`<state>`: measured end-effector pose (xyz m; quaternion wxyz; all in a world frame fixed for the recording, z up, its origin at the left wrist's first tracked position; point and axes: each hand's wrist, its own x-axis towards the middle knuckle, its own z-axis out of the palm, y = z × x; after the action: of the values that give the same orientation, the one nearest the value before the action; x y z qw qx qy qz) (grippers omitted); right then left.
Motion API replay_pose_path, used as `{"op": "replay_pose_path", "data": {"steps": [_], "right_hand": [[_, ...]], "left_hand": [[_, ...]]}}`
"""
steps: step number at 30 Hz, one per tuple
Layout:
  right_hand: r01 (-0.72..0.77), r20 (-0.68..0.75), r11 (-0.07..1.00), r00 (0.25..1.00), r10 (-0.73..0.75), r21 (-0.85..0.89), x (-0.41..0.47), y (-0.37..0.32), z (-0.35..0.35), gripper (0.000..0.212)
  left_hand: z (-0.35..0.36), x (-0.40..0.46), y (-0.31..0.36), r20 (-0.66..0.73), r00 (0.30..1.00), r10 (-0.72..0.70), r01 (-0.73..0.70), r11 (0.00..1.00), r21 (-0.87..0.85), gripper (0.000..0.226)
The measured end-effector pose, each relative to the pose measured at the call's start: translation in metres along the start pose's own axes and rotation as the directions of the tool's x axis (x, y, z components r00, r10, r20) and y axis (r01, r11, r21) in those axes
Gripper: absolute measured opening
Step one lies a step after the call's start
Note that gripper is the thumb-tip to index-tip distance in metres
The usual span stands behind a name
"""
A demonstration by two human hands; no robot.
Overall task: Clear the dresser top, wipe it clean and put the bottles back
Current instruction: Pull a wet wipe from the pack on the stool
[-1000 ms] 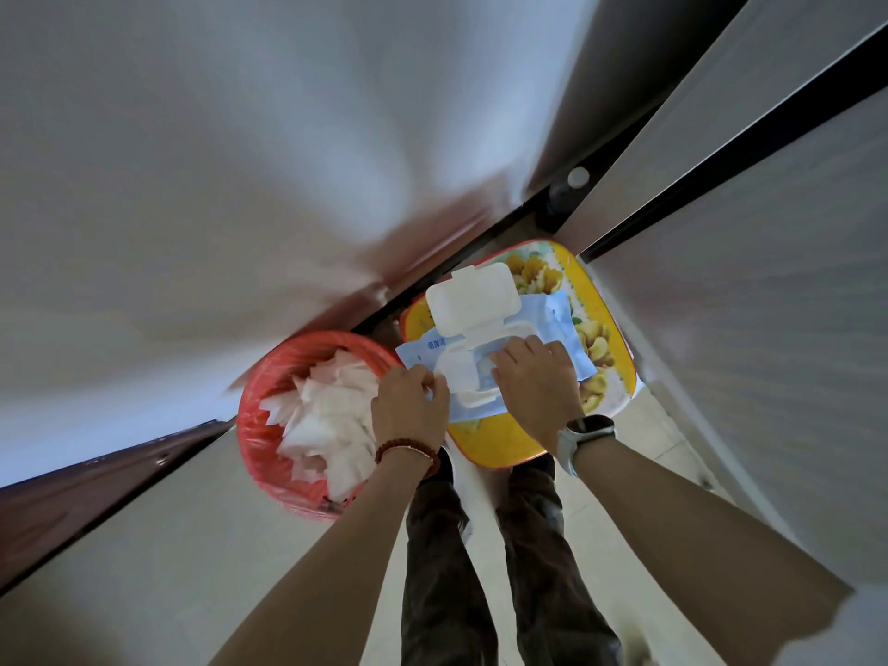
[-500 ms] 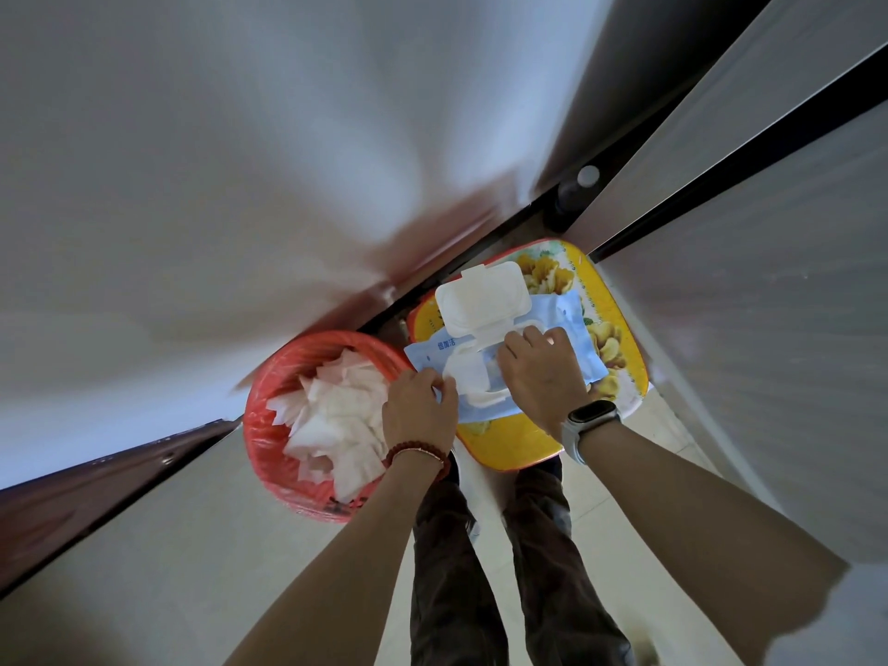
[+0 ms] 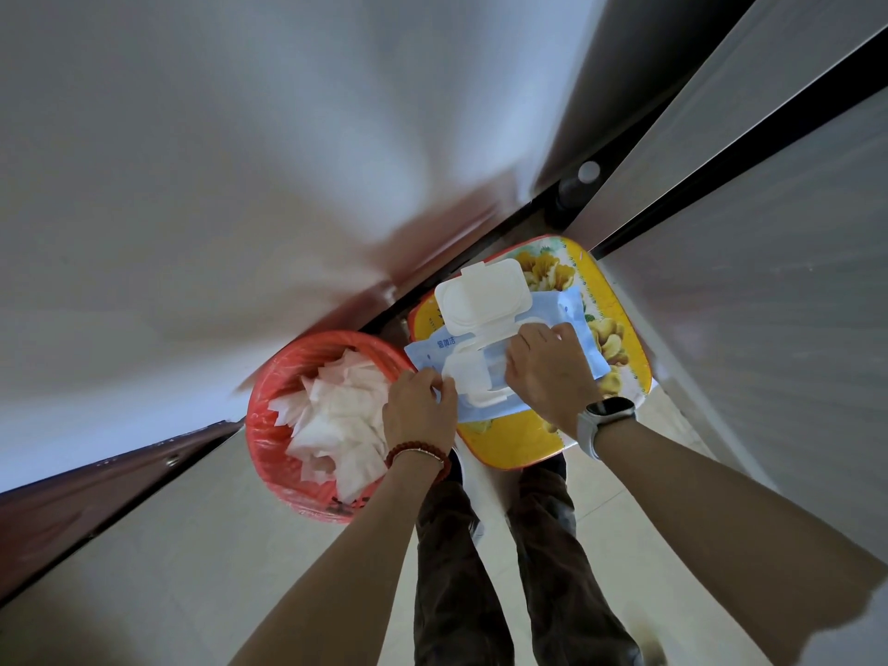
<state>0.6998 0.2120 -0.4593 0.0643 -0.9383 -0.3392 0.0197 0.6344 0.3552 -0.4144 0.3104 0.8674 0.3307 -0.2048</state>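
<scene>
A blue pack of wet wipes point(image 3: 569, 314) lies on a yellow flowered stool point(image 3: 620, 329), its white flip lid point(image 3: 483, 295) standing open. My right hand point(image 3: 548, 372) presses flat on the pack beside the opening. My left hand point(image 3: 420, 411) pinches the edge of a white wipe point(image 3: 463, 372) that sticks out of the opening. No dresser top or bottles are in view.
A red bin point(image 3: 269, 425) with a red liner, full of used white wipes, stands on the floor left of the stool. White cabinet panels with dark gaps rise at the right. My legs point(image 3: 504, 569) stand on pale floor tiles below.
The view has shifted slightly. My right hand has slid a little along the pack, and my left fingers have closed on the wipe at the opening.
</scene>
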Motion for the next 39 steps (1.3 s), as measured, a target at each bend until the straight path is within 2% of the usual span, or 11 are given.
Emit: {"op": "replay_pose_path", "data": {"steps": [6,9,10,13,16,21,25,31,34,36,39], "right_hand": [[-0.087,-0.007,0.950,0.996,0.093,0.301,-0.012,0.005,-0.009,0.021],[-0.177,0.070,0.875,0.984,0.163,0.450,-0.011,0.005,-0.016,0.014],[-0.188,0.112,0.863,0.982,0.153,0.468,-0.011,0.006,-0.016,0.009],[-0.147,0.206,0.911,0.976,0.070,0.385,-0.011,0.007,-0.016,0.026],[-0.148,0.155,0.908,0.984,0.093,0.391,-0.009,0.004,-0.018,0.003],[-0.398,0.173,0.665,0.909,0.380,0.632,-0.007,0.001,-0.048,0.008],[-0.437,0.184,0.543,0.870,0.457,0.717,-0.009,0.006,-0.088,0.008],[-0.470,0.117,0.385,0.741,0.661,0.794,-0.007,0.022,-0.156,0.015],[-0.463,0.090,0.387,0.725,0.683,0.797,-0.009,0.024,-0.186,0.018],[-0.464,0.083,0.427,0.747,0.660,0.776,-0.010,0.023,-0.211,0.015],[-0.490,0.149,0.528,0.815,0.560,0.694,-0.013,0.019,-0.246,0.008]], "left_hand": [[0.002,0.000,-0.002,-0.011,1.000,-0.006,0.006,1.000,-0.012,0.024],[0.003,0.000,-0.003,-0.017,1.000,-0.011,0.011,1.000,-0.011,0.025],[0.003,0.000,-0.003,-0.020,1.000,-0.013,0.013,1.000,-0.011,0.025],[0.003,-0.002,-0.002,-0.029,0.999,-0.015,0.014,1.000,-0.017,0.025],[0.002,-0.004,0.001,-0.046,0.999,-0.011,0.010,1.000,-0.027,0.024],[0.000,-0.006,0.003,-0.044,0.999,-0.022,0.021,1.000,-0.013,0.025],[-0.003,-0.007,0.008,-0.039,0.999,-0.023,0.023,1.000,0.002,0.024],[-0.018,-0.020,0.027,0.063,0.997,-0.051,0.047,0.997,0.067,0.025],[-0.030,-0.031,0.037,0.130,0.986,-0.101,0.095,0.994,0.047,0.028],[-0.045,-0.043,0.050,0.167,0.981,-0.095,0.097,0.995,-0.001,0.041],[-0.075,-0.066,0.074,0.163,0.985,0.062,-0.041,0.991,-0.127,0.058]]}}
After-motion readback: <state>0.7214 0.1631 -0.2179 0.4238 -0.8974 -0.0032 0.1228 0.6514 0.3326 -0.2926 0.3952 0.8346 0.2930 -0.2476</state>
